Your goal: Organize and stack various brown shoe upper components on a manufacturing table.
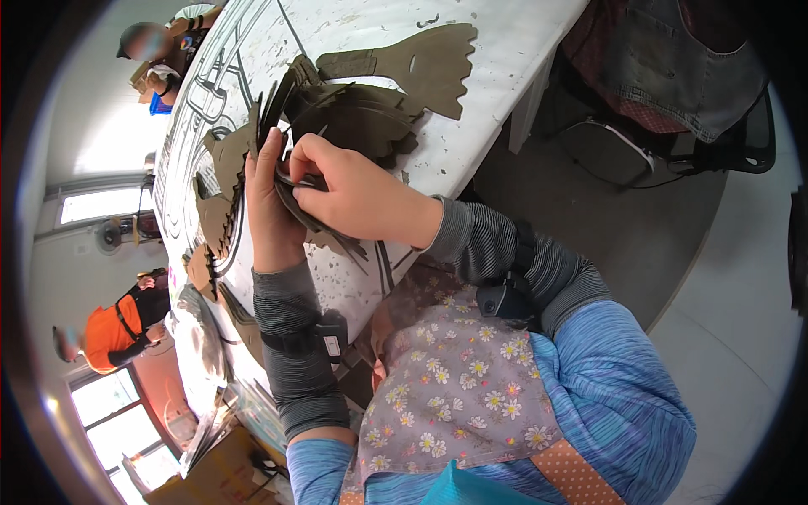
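My left hand (268, 202) and my right hand (353, 194) meet over a stack of brown, jagged-edged cardboard cut-outs (358, 118) on a white table (471, 143). The left hand grips a curved brown cardboard piece (296, 209) from the left, fingers curled over its edge. From the right, the right hand pinches the same piece with thumb and fingers. A larger flat brown cut-out with a scalloped end (429, 63) lies just beyond the stack. Both forearms wear grey striped sleeves with a black strapped device on each.
More brown cut-outs (215, 215) lie along the table's left side over black line drawings. Two other people sit at the table: one in orange (114, 332) at the left, one at the far end (164, 50). A chair draped with clothes (665, 76) stands at the right.
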`<move>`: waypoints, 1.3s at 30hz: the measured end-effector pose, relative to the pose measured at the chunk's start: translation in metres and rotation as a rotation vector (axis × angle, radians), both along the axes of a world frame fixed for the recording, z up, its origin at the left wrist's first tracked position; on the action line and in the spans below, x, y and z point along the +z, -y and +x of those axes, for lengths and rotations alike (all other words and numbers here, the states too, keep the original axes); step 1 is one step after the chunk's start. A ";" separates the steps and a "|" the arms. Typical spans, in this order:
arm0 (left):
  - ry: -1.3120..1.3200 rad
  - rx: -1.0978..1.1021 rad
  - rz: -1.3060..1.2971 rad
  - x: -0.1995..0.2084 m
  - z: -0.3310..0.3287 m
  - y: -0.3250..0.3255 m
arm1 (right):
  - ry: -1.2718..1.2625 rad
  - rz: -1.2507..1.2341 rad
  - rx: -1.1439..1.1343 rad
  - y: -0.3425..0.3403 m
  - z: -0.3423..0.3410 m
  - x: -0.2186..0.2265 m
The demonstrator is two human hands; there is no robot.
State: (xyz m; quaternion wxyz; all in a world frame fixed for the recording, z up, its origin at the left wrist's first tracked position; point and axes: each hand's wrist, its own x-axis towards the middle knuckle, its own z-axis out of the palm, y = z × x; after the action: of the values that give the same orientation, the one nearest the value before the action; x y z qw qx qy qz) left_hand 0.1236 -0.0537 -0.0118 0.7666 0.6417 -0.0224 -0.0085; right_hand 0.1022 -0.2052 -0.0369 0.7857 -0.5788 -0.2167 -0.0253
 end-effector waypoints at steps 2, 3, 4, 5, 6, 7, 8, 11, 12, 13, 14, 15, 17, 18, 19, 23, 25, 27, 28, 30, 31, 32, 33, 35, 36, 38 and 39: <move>-0.245 0.018 -0.077 -0.002 0.012 -0.010 | 0.013 0.089 0.018 -0.005 0.005 -0.007; -0.139 0.137 -0.055 0.006 0.007 0.019 | -0.011 0.095 0.014 -0.004 0.009 -0.014; -0.142 0.136 -0.056 0.006 0.006 0.020 | -0.029 0.102 0.017 -0.004 0.010 -0.016; -0.104 0.133 0.004 0.006 0.007 0.021 | -0.032 0.101 0.016 -0.003 0.010 -0.018; -0.064 0.130 0.064 0.007 0.008 0.020 | -0.015 0.082 0.055 -0.002 0.011 -0.017; -0.091 0.181 0.071 0.006 0.009 0.017 | 0.001 0.063 0.093 -0.001 0.012 -0.016; -0.092 0.179 0.070 0.003 0.011 0.014 | 0.000 0.063 0.091 0.006 0.011 -0.015; -0.118 0.257 -0.060 -0.008 0.017 0.000 | -0.106 -0.022 0.009 0.030 0.006 -0.010; -0.112 0.339 -0.053 -0.004 0.016 0.015 | 0.086 -0.326 -0.358 0.041 0.011 -0.014; -0.120 0.321 -0.054 -0.002 0.014 0.016 | 0.184 -0.500 -0.582 0.047 0.015 -0.023; -0.127 0.303 -0.056 -0.001 0.013 0.017 | 0.284 -0.672 -0.806 0.049 0.018 -0.030; -0.128 0.299 -0.057 -0.001 0.013 0.017 | 0.283 -0.675 -0.809 0.049 0.017 -0.031; -0.101 0.277 -0.030 0.000 0.012 0.017 | 0.188 -0.699 -0.719 0.046 0.016 -0.031; -0.101 0.274 -0.030 0.000 0.012 0.019 | 0.187 -0.699 -0.721 0.046 0.016 -0.030; -0.110 0.279 -0.031 0.002 0.011 0.023 | 0.168 -0.680 -0.715 0.045 0.016 -0.028; -0.119 0.315 -0.048 0.006 0.011 0.034 | 0.143 -0.667 -0.693 0.045 0.016 -0.018; -0.111 0.311 -0.043 0.004 0.011 0.031 | 0.168 -0.676 -0.683 0.048 0.015 -0.012; -0.103 0.306 -0.039 0.002 0.012 0.030 | 0.193 -0.685 -0.673 0.049 0.015 -0.011; -0.107 0.305 -0.036 0.002 0.012 0.029 | 0.135 -0.520 -0.574 0.048 0.016 -0.012; -0.112 0.303 -0.033 0.002 0.012 0.030 | 0.077 -0.355 -0.475 0.048 0.016 -0.011; -0.101 0.307 -0.042 0.003 0.012 0.032 | -0.005 -0.226 -0.385 0.049 0.015 -0.009; -0.090 0.310 -0.051 0.002 0.012 0.033 | -0.087 -0.098 -0.295 0.049 0.013 -0.006; -0.088 0.311 -0.051 0.002 0.012 0.031 | -0.085 -0.097 -0.295 0.050 0.011 -0.004; -0.108 0.312 -0.069 -0.001 0.013 0.024 | -0.049 -0.259 -0.330 0.052 0.008 0.000; -0.108 0.310 -0.068 -0.002 0.013 0.023 | -0.049 -0.258 -0.332 0.052 0.007 -0.001; -0.123 0.293 -0.065 -0.002 0.013 0.022 | 0.135 -0.449 -0.555 0.049 0.005 -0.003; -0.124 0.288 -0.064 -0.002 0.013 0.024 | 0.133 -0.449 -0.560 0.048 0.009 -0.006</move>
State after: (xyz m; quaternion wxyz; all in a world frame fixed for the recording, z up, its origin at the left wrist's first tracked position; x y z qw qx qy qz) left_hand 0.1364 -0.0780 -0.0138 0.7798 0.6119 0.1170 0.0624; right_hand 0.1112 -0.2535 -0.0432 0.5860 -0.7708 -0.1003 -0.2289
